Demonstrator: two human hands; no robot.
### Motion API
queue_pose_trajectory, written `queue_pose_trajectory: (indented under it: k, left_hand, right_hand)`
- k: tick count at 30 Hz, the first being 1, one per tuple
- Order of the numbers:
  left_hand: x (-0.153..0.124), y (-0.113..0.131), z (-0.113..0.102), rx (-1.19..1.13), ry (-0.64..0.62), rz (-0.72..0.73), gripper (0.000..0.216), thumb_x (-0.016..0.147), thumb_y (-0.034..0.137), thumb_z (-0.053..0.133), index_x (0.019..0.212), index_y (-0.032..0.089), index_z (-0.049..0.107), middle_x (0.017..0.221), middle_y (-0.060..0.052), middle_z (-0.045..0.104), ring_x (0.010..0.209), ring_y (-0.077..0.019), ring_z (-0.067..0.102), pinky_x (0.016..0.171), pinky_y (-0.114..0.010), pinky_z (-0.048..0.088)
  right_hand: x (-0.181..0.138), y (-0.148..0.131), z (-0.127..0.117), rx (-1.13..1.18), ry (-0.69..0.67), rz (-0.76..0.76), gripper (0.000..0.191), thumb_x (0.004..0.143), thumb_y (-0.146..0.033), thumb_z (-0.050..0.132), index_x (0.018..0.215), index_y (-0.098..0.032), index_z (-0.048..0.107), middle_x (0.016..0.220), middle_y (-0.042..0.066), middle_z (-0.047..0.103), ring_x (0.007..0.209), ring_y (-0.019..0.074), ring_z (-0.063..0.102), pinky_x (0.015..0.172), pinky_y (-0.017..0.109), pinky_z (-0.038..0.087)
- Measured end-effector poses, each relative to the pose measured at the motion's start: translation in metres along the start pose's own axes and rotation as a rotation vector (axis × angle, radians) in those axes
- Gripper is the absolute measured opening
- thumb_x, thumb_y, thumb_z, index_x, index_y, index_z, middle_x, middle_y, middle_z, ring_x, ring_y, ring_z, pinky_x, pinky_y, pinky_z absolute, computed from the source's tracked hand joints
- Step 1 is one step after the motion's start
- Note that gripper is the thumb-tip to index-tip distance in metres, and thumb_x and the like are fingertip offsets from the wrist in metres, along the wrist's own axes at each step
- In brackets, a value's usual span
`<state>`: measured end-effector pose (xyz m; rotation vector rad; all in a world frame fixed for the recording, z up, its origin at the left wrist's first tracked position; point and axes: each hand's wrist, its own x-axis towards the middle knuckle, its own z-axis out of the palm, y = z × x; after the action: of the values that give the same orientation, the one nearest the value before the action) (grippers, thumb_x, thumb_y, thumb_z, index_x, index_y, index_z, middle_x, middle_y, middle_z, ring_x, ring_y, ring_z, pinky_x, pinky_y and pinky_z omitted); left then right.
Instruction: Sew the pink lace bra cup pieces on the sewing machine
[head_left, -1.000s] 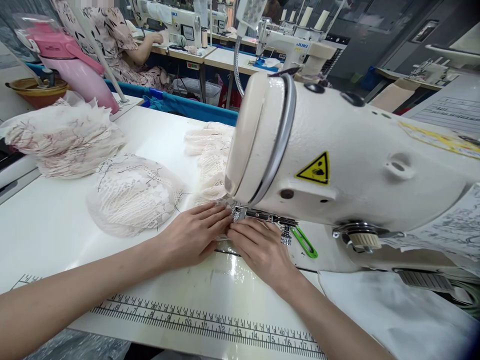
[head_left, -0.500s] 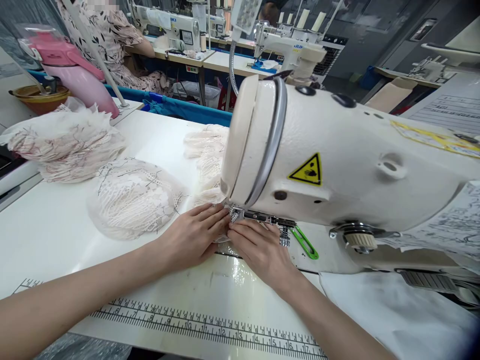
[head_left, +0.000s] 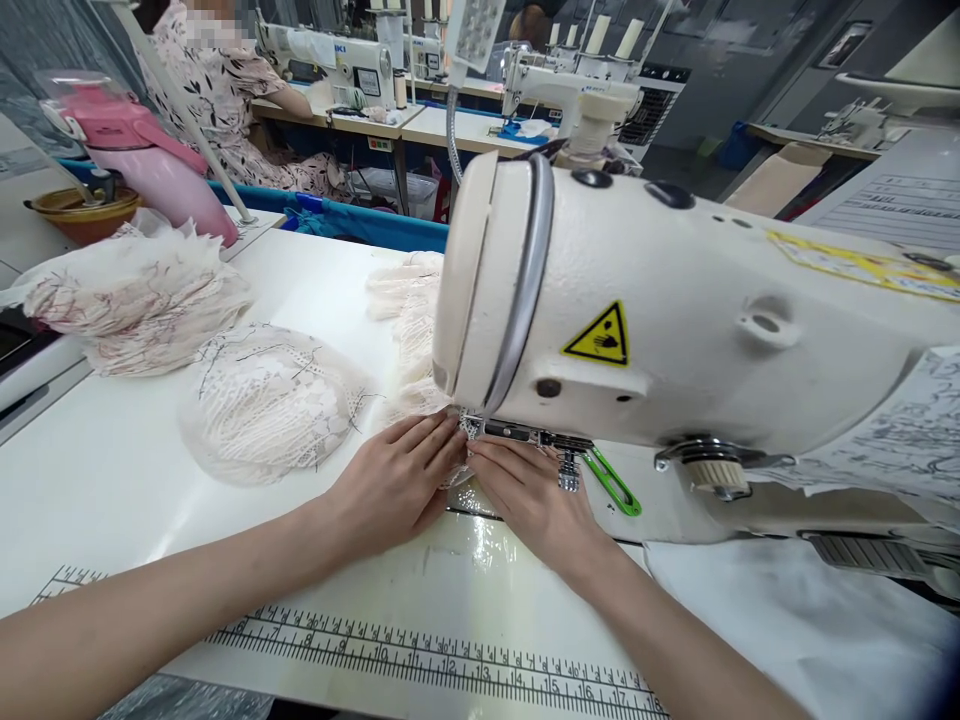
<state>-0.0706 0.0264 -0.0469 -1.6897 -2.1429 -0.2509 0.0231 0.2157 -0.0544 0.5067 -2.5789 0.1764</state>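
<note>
My left hand lies flat, fingers stretched toward the needle area of the cream sewing machine. It presses a small piece of white lace against the table. My right hand rests beside it, fingers extended and touching the same lace just under the presser foot. The two hands' fingertips nearly meet. A strip of sewn lace trails away behind the machine head.
A round lace piece lies left of my hands, a lace heap farther left. A printed ruler runs along the white table's near edge. A pink jug stands far left. Another person sits at a distant sewing machine.
Both hands stay flat at the presser foot and have barely shifted. The view has drifted a little, so the machine and table sit slightly lower and farther left.
</note>
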Motion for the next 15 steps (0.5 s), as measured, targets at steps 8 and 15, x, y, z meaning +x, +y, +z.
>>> queue_pose_trajectory:
  k: [8, 15]
  left_hand:
    - [0.003, 0.005, -0.002, 0.014, -0.016, -0.015, 0.038, 0.092, 0.023, 0.040, 0.121, 0.006, 0.058, 0.125, -0.016, 0.061, 0.118, -0.0308, 0.057, 0.094, -0.043, 0.051]
    - [0.005, 0.005, -0.003, 0.043, -0.057, -0.011, 0.039, 0.093, 0.026, 0.043, 0.127, 0.010, 0.056, 0.122, -0.015, 0.063, 0.120, -0.0308, 0.055, 0.095, -0.044, 0.050]
  right_hand:
    - [-0.003, 0.001, -0.007, -0.141, 0.049, 0.061, 0.017, 0.089, -0.010, 0.057, 0.098, -0.022, 0.067, 0.102, 0.000, 0.072, 0.082, 0.0152, 0.065, 0.072, 0.030, 0.043]
    - [-0.008, 0.007, -0.008, -0.083, 0.036, 0.098, 0.028, 0.094, -0.015, 0.049, 0.113, -0.026, 0.065, 0.106, 0.002, 0.071, 0.082, 0.0160, 0.066, 0.068, 0.029, 0.048]
